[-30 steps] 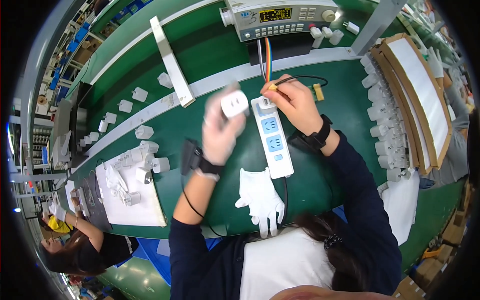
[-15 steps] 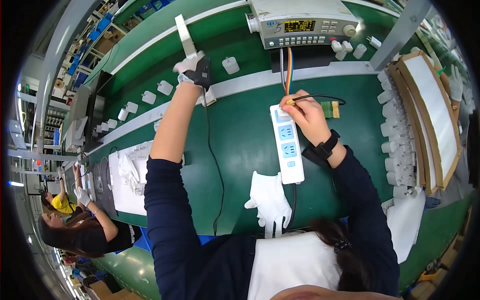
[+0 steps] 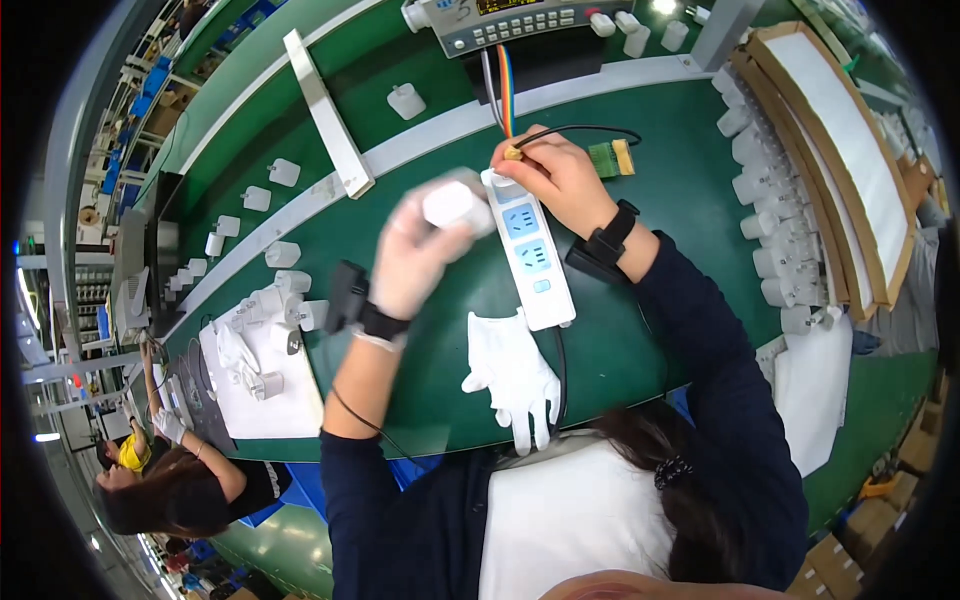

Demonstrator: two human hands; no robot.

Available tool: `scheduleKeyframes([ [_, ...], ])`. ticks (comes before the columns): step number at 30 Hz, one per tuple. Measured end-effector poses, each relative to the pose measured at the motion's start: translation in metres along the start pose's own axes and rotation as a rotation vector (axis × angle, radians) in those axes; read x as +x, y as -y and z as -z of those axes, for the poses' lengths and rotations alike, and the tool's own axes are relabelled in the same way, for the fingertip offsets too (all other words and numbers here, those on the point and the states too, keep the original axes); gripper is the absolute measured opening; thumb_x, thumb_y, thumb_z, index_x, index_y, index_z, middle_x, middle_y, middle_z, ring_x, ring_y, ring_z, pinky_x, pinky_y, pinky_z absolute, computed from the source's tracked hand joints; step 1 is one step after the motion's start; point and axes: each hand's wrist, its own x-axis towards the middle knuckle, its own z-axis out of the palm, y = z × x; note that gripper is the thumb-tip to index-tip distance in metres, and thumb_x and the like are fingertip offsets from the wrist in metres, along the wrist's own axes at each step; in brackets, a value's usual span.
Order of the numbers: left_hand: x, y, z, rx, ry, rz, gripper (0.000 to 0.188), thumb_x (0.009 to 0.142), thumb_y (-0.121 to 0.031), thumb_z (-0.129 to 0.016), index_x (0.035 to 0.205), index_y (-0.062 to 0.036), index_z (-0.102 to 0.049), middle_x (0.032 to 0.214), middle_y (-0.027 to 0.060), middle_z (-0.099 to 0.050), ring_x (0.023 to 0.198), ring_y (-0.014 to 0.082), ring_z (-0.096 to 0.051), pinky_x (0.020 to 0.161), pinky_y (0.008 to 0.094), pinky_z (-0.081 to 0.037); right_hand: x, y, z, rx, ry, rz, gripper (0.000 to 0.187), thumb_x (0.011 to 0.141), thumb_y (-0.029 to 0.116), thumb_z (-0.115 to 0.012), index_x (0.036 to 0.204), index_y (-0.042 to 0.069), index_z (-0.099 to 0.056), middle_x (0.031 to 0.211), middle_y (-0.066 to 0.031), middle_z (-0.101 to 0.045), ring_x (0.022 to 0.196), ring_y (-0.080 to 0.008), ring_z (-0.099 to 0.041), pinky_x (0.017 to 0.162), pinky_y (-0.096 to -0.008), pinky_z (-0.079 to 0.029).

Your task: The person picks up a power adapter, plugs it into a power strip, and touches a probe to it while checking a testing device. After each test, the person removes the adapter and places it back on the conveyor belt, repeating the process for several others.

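My left hand [image 3: 415,250], in a thin white glove and blurred by motion, holds a white charger [image 3: 455,207] beside the upper end of a white power strip [image 3: 545,297] with blue sockets. My right hand [image 3: 560,180] is bare and pinches a yellowish connector [image 3: 513,153] on a black cable [image 3: 590,128] just above that same end. Whether the connector touches anything is hidden by the fingers. A loose white glove [image 3: 510,370] lies by the strip's lower end. To the right of my right hand is a green circuit board [image 3: 606,160] with a yellow edge.
A bench instrument [image 3: 510,28] stands at the back, a rainbow ribbon cable [image 3: 506,90] running down from it. Several white chargers line the back ledge and the right side, beside cardboard trays [image 3: 840,170]. More lie on a white sheet [image 3: 290,400]. Co-workers sit at far left.
My left hand has come back from the rear ledge toward the power strip, now with a charger visible in it. My right hand keeps its pinch on the connector. The whole view has shifted.
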Motion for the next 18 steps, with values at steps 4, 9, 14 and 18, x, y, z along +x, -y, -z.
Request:
scheduleKeyframes([
  [4,-0.011,0.037,-0.038,0.085,0.069,-0.033,0.042,0.083,-0.008,-0.07,0.121,-0.0032,-0.055,0.118,0.0088,-0.063,0.11,0.0174,-0.059,0.097,0.0346,-0.045,-0.003,0.003,-0.001,0.031,-0.011,0.021,0.016,0.087,0.016,-0.064,0.089,0.001,-0.069,0.094,-0.0065,-0.069,0.09,-0.0233,-0.061,0.078,-0.0321,-0.049],
  [9,-0.008,0.041,-0.034,0.702,0.309,-0.29,0.05,0.078,-0.01,-0.073,0.123,-0.0046,-0.053,0.119,0.008,-0.062,0.11,0.0175,-0.059,0.093,0.035,-0.045,-0.006,-0.002,-0.003,0.02,-0.013,-0.013,0.02,0.087,0.024,-0.066,0.094,0.006,-0.071,0.094,-0.0073,-0.068,0.091,-0.0249,-0.062,0.078,-0.0341,-0.051],
  [14,-0.009,0.047,-0.031,0.681,0.181,-0.402,0.053,0.073,-0.013,-0.076,0.122,-0.0062,-0.056,0.115,0.0087,-0.063,0.108,0.0202,-0.06,0.086,0.0339,-0.045,-0.007,-0.002,-0.003,0.024,0.0,-0.01,0.021,0.086,0.025,-0.067,0.095,0.007,-0.071,0.094,-0.0075,-0.068,0.091,-0.0256,-0.063,0.077,-0.0344,-0.051],
  [18,0.01,0.035,-0.011,0.356,0.012,-0.221,0.052,0.073,-0.017,-0.077,0.12,-0.0076,-0.059,0.111,0.0104,-0.065,0.104,0.024,-0.061,0.085,0.034,-0.047,-0.008,-0.005,-0.002,-0.02,-0.015,-0.016,0.019,0.087,0.023,-0.066,0.094,0.006,-0.071,0.093,-0.0077,-0.068,0.09,-0.0263,-0.063,0.078,-0.0344,-0.051],
])
